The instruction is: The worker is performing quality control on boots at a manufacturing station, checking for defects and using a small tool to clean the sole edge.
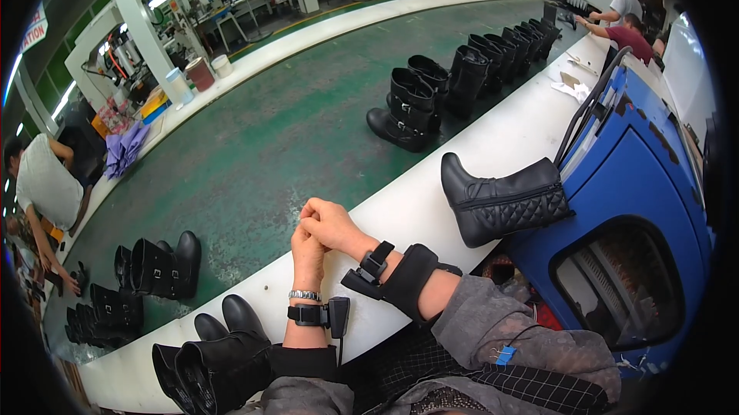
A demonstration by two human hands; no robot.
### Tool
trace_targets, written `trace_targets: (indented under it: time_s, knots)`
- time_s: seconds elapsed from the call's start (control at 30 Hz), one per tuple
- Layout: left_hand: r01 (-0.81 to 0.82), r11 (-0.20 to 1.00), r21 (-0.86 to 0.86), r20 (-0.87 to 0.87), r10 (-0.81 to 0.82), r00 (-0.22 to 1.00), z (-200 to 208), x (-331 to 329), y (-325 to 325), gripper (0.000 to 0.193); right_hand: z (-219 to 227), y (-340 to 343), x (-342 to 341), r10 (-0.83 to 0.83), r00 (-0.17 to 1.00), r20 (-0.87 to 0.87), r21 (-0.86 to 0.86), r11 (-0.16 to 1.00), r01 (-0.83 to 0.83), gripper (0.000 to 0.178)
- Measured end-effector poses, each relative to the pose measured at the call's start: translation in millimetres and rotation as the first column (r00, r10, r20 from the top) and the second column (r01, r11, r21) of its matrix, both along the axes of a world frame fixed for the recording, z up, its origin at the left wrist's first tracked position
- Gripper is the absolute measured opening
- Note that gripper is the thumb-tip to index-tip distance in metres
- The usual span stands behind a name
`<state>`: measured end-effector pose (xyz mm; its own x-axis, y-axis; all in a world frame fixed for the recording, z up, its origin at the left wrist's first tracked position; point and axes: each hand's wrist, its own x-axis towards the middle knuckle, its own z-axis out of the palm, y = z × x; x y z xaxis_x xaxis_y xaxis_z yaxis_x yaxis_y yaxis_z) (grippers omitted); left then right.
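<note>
My left hand [308,258] and my right hand [332,225] meet above the edge of the green conveyor belt. The fingers of both are drawn together and touch. Whatever is between them, if anything, is hidden. A bracelet and a black strap with a small device circle my left wrist, and black straps wrap my right forearm. To the right, a black boot [504,199] with a side zip and quilted shaft lies on the white ledge [400,219]. Near my left forearm, a pair of black boots [223,361] lies on the same ledge.
Black buckled boots [406,107] stand in a row on the green belt [254,161]; more boots [163,267] sit at the left. A blue machine [616,176] with a dark window rises at my right. Co-workers [54,184] are along the line, beside purple cloth [125,149].
</note>
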<state>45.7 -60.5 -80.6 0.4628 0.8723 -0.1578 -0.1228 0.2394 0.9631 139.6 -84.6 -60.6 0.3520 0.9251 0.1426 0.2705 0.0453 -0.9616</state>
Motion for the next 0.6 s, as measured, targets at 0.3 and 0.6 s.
trace_targets:
  time_s: [0.3,0.6]
  knots:
    - [-0.017,1.0,-0.006,0.01,0.017,1.0,-1.0,-0.8,0.5,0.015,1.7,-0.8,-1.4,-0.004,1.0,0.029,-0.006,1.0,0.004,0.017]
    - [-0.011,1.0,-0.01,0.016,0.011,1.0,0.5,-0.5,0.0,0.014,0.4,-0.3,-0.9,0.005,1.0,0.023,-0.006,1.0,-0.005,0.018]
